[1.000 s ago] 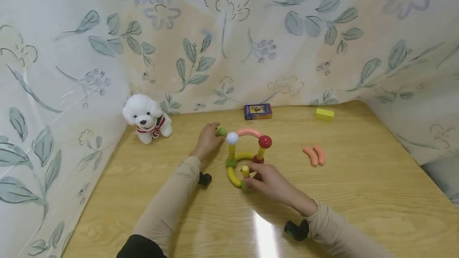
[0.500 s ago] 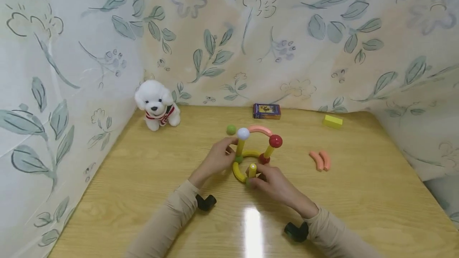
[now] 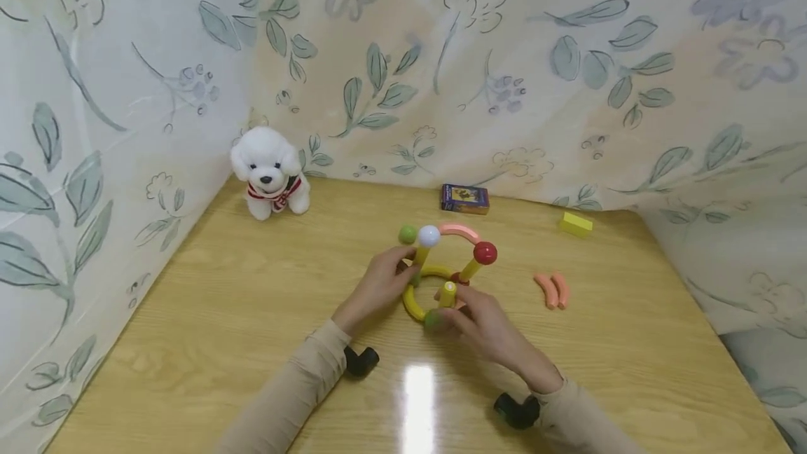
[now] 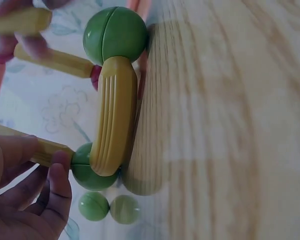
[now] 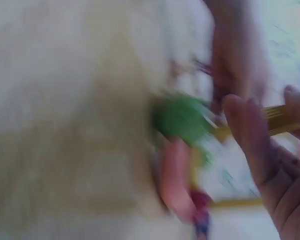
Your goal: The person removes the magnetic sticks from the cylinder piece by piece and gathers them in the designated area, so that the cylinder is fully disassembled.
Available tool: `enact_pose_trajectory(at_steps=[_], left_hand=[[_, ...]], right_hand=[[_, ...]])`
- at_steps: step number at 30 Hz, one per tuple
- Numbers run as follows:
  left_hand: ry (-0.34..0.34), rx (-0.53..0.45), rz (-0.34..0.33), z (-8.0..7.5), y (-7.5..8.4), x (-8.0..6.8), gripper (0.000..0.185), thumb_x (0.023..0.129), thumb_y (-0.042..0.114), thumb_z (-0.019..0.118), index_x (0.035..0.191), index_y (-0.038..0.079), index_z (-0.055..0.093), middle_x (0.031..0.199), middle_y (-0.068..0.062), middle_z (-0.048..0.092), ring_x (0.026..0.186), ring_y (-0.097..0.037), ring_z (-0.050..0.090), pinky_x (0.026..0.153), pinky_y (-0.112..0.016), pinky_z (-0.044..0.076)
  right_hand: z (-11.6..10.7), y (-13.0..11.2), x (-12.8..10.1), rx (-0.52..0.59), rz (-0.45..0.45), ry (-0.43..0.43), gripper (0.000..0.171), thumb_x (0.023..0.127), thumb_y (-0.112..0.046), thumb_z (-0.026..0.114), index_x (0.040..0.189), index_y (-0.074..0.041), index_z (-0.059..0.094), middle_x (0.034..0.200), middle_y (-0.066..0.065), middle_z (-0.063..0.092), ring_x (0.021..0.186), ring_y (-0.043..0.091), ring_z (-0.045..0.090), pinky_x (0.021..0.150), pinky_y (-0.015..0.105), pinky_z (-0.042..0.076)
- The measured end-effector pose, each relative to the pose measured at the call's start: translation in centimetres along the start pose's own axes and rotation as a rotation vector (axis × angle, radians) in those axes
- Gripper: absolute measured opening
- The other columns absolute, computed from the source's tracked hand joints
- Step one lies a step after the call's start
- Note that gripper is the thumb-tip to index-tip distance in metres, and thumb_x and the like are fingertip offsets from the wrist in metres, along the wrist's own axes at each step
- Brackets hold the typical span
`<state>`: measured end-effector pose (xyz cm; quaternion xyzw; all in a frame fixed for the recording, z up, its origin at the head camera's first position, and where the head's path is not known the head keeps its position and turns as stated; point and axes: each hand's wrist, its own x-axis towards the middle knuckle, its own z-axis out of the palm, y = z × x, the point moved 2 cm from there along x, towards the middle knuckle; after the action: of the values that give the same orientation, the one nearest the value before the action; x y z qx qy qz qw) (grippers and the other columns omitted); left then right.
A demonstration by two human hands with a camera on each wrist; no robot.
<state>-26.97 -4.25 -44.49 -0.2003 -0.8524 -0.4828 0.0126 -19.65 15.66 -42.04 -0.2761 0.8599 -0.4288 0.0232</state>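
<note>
A toy frame of balls, yellow curved pieces point(image 3: 412, 305) and upright rods stands mid-table. My left hand point(image 3: 377, 287) pinches the yellow rod point(image 4: 52, 152) topped by a white ball point(image 3: 429, 235); a green ball point(image 4: 92, 167) is at its foot. My right hand point(image 3: 494, 328) pinches another yellow rod point(image 3: 448, 293), whose lower end is apart from the front green ball point(image 4: 115, 35) in the left wrist view. A red ball point(image 3: 485, 253) caps the right upright. Motion blurs the right wrist view, where a pink curved piece point(image 5: 176, 177) joins the green ball.
One loose green ball point(image 3: 408, 234) lies behind the frame. Two pink curved pieces point(image 3: 552, 291) lie to the right. Along the back are a white plush dog point(image 3: 267, 172), a small card box point(image 3: 465, 199) and a yellow block point(image 3: 576, 224).
My left hand has come from the loose green ball to the white-topped rod. The right hand's rod has shifted up and right from above the front green ball.
</note>
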Motion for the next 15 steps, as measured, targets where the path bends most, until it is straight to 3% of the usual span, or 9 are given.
enact_pose_trajectory(at_steps=[4,7,11,15], left_hand=[[-0.028,-0.025,0.029,0.3,0.4,0.5,0.027,0.097,0.012,0.059,0.123,0.006,0.062,0.12,-0.012,0.066,0.089,-0.017,0.066,0.075,-0.024,0.055],[-0.032,-0.043,0.049,-0.1,0.5,0.8,0.027,0.097,0.013,0.058,0.123,0.007,0.062,0.121,-0.012,0.066,0.088,-0.018,0.066,0.074,-0.024,0.055],[-0.008,-0.047,0.029,-0.6,-0.3,0.2,0.024,0.096,0.01,0.059,0.119,0.006,0.063,0.12,-0.013,0.067,0.087,-0.019,0.067,0.073,-0.026,0.056],[-0.016,-0.035,-0.005,-0.8,-0.9,-0.7,0.024,0.095,0.009,0.06,0.119,0.004,0.064,0.12,-0.014,0.067,0.087,-0.019,0.068,0.073,-0.026,0.056]], right_hand=[[-5.9,1.7,-3.3,-0.388,-0.065,0.168,0.024,0.083,0.001,0.072,0.105,-0.003,0.067,0.098,0.01,0.061,0.07,0.011,0.061,0.057,0.023,0.052],[-10.9,4.9,-5.3,-0.674,0.025,0.274,0.031,0.077,0.003,0.076,0.105,0.001,0.066,0.095,0.016,0.066,0.068,0.017,0.06,0.053,0.026,0.046],[-15.2,9.8,-6.5,-0.85,0.209,0.246,0.03,0.079,0.003,0.073,0.107,0.004,0.064,0.093,0.023,0.068,0.067,0.032,0.063,0.052,0.04,0.048],[-16.3,13.8,-6.8,-0.932,0.255,0.161,0.019,0.08,0.003,0.068,0.099,0.003,0.068,0.086,0.022,0.069,0.07,0.039,0.064,0.06,0.051,0.052]])
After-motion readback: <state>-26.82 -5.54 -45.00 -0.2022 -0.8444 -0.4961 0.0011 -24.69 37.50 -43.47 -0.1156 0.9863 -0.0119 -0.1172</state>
